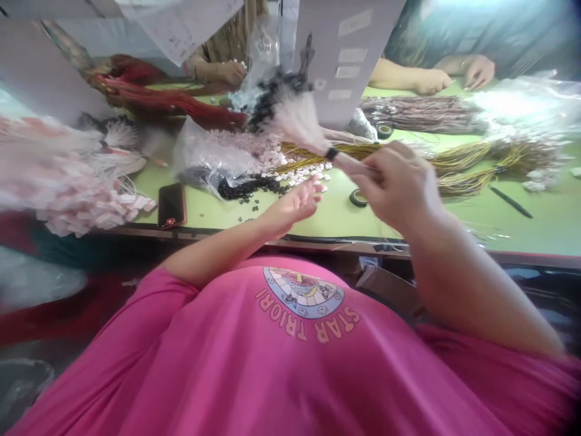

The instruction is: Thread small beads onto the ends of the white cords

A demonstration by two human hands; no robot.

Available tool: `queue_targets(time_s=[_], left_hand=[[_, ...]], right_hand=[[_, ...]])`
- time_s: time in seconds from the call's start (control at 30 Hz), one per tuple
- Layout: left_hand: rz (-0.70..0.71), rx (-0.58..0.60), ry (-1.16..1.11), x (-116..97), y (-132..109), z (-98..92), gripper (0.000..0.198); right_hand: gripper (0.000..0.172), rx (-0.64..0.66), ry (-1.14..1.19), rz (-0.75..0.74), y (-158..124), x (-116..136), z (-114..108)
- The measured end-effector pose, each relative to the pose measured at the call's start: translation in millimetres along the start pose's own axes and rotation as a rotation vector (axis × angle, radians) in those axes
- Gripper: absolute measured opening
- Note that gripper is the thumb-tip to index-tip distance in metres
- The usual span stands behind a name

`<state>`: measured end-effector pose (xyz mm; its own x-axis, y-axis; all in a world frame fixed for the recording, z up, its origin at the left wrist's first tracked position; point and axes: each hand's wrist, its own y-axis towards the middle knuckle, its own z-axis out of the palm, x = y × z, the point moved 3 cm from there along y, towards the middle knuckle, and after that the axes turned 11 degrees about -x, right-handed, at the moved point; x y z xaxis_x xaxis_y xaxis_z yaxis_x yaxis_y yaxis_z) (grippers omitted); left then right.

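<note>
My right hand (402, 184) is closed round a bundle of white wires (297, 118), raised over the table. A black tape band (332, 154) binds the bundle just ahead of my fingers. Beyond it the wires fan out toward blurred black pieces (272, 97). My left hand (293, 209) rests palm up near the table's front edge, its fingers stretched out and nothing gripped. Small white connectors (308, 174) lie by its fingertips. To its left is a pile of small black connectors (247, 186). A roll of black tape (358, 198) sits below my right hand.
Yellow wire bundles (467, 166) and a dark pen-like tool (511, 201) are at right. A phone (171, 206), a clear plastic bag (209, 154) and a heap of white-ended wires (82, 181) are at left. Two other people's hands show across the table (558, 224).
</note>
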<state>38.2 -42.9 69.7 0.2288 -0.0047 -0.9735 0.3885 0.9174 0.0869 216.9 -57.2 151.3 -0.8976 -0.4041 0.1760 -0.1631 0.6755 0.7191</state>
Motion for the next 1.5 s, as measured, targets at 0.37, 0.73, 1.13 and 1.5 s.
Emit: queue_targets(time_s=[0.37,0.73,1.13,1.5], left_hand=[[0.01,-0.511,-0.466,-31.0,6.3,-58.3,0.025],[0.312,-0.558,0.106,-44.2,15.6,-109.1,0.037],[0.544,-0.811,-0.071,-161.5,-58.8,-181.8,0.029],[0.421,-0.855,0.097,-126.8,-47.7,-180.7,0.029]], right_hand=[[0.023,0.027,0.465,0.518,-1.6,-11.7,-0.8],[0.02,0.152,0.277,0.274,-64.2,-15.9,0.6],[0.006,-0.146,0.352,0.336,-84.5,-16.5,14.1],[0.027,0.099,0.512,-0.2,-31.1,99.4,32.1]])
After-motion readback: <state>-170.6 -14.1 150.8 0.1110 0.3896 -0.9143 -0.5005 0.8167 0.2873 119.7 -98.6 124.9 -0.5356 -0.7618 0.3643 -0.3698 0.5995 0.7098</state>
